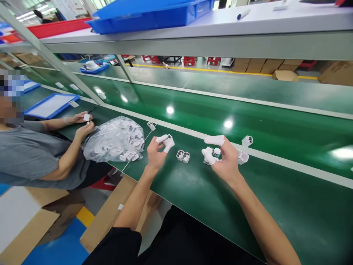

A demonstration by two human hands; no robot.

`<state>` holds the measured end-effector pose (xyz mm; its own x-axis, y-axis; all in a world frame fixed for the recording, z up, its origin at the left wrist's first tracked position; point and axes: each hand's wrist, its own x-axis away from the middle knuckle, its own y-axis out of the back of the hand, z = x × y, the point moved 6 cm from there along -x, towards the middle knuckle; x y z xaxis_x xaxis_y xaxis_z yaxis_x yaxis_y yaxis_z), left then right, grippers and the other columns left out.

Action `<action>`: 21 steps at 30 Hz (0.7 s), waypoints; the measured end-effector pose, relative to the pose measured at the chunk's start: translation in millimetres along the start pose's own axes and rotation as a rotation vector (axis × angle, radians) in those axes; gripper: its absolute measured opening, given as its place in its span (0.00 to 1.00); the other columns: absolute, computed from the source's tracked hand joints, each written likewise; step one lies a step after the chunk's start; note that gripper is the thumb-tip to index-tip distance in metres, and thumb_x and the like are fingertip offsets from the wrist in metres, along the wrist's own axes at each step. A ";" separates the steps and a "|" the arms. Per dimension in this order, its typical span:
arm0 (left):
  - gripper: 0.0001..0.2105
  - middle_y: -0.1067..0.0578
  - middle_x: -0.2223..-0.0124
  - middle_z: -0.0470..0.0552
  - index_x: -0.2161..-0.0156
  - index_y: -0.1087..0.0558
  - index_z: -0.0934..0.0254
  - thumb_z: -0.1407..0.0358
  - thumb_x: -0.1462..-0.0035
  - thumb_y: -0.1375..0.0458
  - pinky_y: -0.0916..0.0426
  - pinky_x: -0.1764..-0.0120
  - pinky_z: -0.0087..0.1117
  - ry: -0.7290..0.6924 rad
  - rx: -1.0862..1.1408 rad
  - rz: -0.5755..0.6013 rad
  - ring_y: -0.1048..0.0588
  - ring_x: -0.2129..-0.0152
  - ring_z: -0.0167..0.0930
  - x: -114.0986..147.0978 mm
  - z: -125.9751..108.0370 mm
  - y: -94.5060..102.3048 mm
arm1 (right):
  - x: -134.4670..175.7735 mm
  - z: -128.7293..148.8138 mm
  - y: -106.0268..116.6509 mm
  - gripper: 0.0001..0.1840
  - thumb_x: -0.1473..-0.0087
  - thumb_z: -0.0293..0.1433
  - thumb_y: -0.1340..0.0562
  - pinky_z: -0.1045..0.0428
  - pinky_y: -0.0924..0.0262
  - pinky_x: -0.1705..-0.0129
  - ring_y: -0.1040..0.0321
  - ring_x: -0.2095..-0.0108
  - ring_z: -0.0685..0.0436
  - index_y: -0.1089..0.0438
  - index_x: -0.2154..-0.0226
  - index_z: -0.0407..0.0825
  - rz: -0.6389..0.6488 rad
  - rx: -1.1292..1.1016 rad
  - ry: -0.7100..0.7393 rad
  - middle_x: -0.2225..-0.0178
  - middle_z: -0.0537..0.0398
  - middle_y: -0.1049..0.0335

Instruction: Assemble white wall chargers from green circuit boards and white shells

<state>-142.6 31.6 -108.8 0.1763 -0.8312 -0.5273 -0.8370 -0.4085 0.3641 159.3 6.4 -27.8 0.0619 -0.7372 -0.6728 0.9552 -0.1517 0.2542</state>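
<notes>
My left hand (157,154), with white finger cots on its fingertips, pinches a small white plastic housing (167,138) that has a dark inside. Its fingers cover most of the part. My right hand (226,162), also in white finger cots, has its thumb and forefinger spread apart. Under and behind its fingers lie small green circuit boards (217,153) with round white parts on them, partly hidden. Between my hands, two open white housings (183,156) stand side by side with dark parts inside. Just beyond my right hand is an open white housing (243,158).
Another white housing (247,140) stands farther right, and one (151,126) lies near the bag. A clear plastic bag of white parts (116,138) sits to the left. Beside it a co-worker's hands (85,123) hold a white piece. A shelf (248,31) with a blue tray (149,18) runs overhead.
</notes>
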 end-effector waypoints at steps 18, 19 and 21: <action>0.14 0.17 0.55 0.51 0.53 0.17 0.64 0.55 0.36 0.31 0.15 0.49 0.40 0.060 -0.107 0.069 0.16 0.59 0.33 -6.7 85.8 9.5 | -2.1 2.3 1.1 0.08 0.36 0.27 0.30 0.42 0.28 0.58 0.20 0.55 0.39 0.20 0.55 0.55 0.027 -0.004 0.082 0.55 0.51 0.18; 0.16 0.16 0.54 0.52 0.52 0.17 0.63 0.54 0.36 0.30 0.14 0.48 0.41 0.047 -0.092 0.051 0.16 0.58 0.34 -11.9 87.0 7.3 | -2.5 3.0 2.0 0.07 0.35 0.28 0.30 0.42 0.28 0.58 0.20 0.56 0.39 0.20 0.55 0.55 0.022 0.001 0.083 0.55 0.50 0.18; 0.18 0.16 0.53 0.53 0.51 0.17 0.62 0.50 0.36 0.30 0.14 0.47 0.43 0.023 -0.065 0.033 0.15 0.56 0.35 -20.5 91.1 0.9 | -3.1 4.7 3.9 0.06 0.34 0.28 0.30 0.42 0.28 0.58 0.20 0.56 0.39 0.21 0.56 0.55 0.014 0.011 0.087 0.56 0.50 0.18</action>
<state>-194.1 82.6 -167.6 0.1616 -0.8530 -0.4963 -0.8076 -0.4034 0.4303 161.5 4.9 -21.5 0.1002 -0.6796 -0.7267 0.9508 -0.1498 0.2713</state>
